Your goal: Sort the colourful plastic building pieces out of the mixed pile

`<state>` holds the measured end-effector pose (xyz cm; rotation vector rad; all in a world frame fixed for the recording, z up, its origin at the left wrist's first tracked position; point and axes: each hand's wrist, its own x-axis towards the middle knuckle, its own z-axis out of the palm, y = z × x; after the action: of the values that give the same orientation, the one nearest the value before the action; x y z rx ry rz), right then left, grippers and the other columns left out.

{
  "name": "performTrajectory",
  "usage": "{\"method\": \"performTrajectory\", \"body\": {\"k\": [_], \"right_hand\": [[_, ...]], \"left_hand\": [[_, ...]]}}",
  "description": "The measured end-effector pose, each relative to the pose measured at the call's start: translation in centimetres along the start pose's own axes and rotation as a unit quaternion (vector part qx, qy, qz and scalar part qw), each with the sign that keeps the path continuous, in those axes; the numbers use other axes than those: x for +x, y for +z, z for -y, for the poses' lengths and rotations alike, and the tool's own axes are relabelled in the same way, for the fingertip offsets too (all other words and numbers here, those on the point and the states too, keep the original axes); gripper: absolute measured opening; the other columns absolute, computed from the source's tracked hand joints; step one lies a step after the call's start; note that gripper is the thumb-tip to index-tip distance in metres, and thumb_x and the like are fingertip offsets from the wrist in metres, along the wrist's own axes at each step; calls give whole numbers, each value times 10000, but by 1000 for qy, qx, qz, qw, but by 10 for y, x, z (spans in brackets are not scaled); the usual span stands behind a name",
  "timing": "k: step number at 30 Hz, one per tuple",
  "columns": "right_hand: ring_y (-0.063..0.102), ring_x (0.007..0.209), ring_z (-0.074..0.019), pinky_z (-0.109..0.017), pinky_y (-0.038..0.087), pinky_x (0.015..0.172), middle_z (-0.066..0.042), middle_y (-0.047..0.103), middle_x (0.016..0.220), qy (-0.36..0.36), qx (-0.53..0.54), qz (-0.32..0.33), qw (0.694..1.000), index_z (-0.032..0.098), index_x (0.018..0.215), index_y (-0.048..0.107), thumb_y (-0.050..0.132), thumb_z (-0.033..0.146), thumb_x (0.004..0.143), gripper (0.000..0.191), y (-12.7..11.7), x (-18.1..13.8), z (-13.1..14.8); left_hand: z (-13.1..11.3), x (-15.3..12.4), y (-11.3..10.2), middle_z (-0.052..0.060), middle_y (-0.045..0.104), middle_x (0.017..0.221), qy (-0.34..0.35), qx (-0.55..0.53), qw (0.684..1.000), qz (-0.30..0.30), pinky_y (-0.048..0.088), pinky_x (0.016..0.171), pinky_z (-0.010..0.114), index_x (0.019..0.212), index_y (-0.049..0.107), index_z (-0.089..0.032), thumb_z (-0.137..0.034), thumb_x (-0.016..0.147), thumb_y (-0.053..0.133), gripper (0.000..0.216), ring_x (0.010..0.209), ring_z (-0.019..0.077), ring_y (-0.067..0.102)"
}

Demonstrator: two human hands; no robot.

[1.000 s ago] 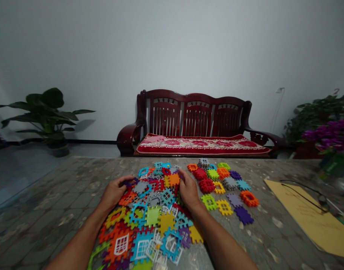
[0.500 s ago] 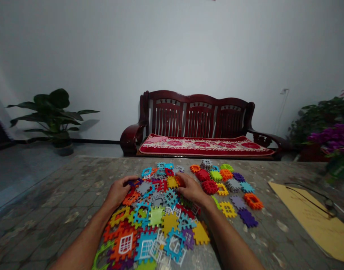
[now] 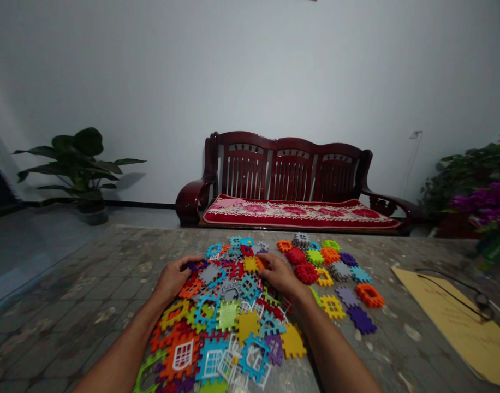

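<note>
- Toothed tiles [image 3: 227,315]: main heap on table [image 3: 106,322], btwn L & R fingers, spilling toward forearms; hands flank it, prob. so loose pcs stay w/in reach.
- L hand [image 3: 171,280]: thumb/index apart, half-curled by dk-blue tile [image 3: 200,265] at tips; gripped or not, can't tell.
- Orange tile [image 3: 260,263]: at R fingertips, partly hidden.
- R hand [image 3: 279,274]: fingers bent, thumb near; firm hold on orange can't tell.
- Tile stacks [image 3: 306,273]: R of R fingers, prob. apart to avoid mixing.
- Yellow paper [image 3: 450,322]: well R of fingers, likely for elbow room.
</note>
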<state>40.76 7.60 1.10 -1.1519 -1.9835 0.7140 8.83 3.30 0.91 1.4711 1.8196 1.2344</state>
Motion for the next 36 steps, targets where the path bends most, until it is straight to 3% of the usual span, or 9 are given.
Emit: {"method": "performTrajectory", "body": {"k": [11, 18, 23, 27, 32, 36], "right_hand": [[648, 983, -231, -360, 492, 914, -15, 717, 1044, 2, 25, 15, 1000, 250, 1120, 691, 663, 133, 671, 465, -7, 1, 2], [612, 1055, -266, -422, 459, 955, -54, 693, 1123, -23, -18, -42, 999, 241, 1169, 671, 731, 199, 644, 530, -15, 3, 0], [621, 1062, -240, -407, 460, 959, -59, 680, 1170, -11, -42, -88, 995, 220, 1205, 644, 700, 176, 662, 547, -42, 22, -4], [617, 1076, -248, -374, 461, 945, -63, 682, 1175, 40, -222, -38, 974, 205, 1241, 623, 682, 143, 671, 576, -71, 45, -11], [544, 1184, -273, -343, 408, 992, -94, 626, 1281, 38, -298, 15, 954, 179, 1253, 624, 671, 86, 641, 620, -89, 69, -18], [551, 1157, -275, -332, 388, 986, -63, 661, 1229, 43, -351, 66, 933, 239, 1196, 667, 669, 73, 622, 598, -92, 83, -23]], "left_hand": [[2, 0, 1, 7, 789, 945, 7, -21, 1000, 6, 538, 896, 324, 884, 767, -216, -115, 563, 522, 415, 919, 216, 720], [-6, -3, 0, -1, 791, 920, -2, -12, 1000, 1, 550, 867, 317, 869, 768, -220, -108, 552, 525, 414, 880, 212, 725], [-5, -3, -1, -12, 788, 938, 4, -1, 1000, 4, 544, 866, 311, 879, 774, -235, -103, 564, 517, 427, 883, 210, 721], [-4, -3, 0, -6, 788, 937, 6, 0, 1000, 4, 548, 840, 298, 893, 771, -225, -108, 576, 512, 426, 876, 209, 720], [-7, -4, 0, 11, 788, 939, 12, -2, 1000, 4, 543, 849, 305, 885, 769, -205, -120, 588, 511, 403, 884, 215, 718], [-6, -3, 0, 16, 788, 939, 12, -1, 1000, 2, 536, 864, 310, 879, 773, -205, -106, 583, 510, 408, 897, 217, 717]]}}
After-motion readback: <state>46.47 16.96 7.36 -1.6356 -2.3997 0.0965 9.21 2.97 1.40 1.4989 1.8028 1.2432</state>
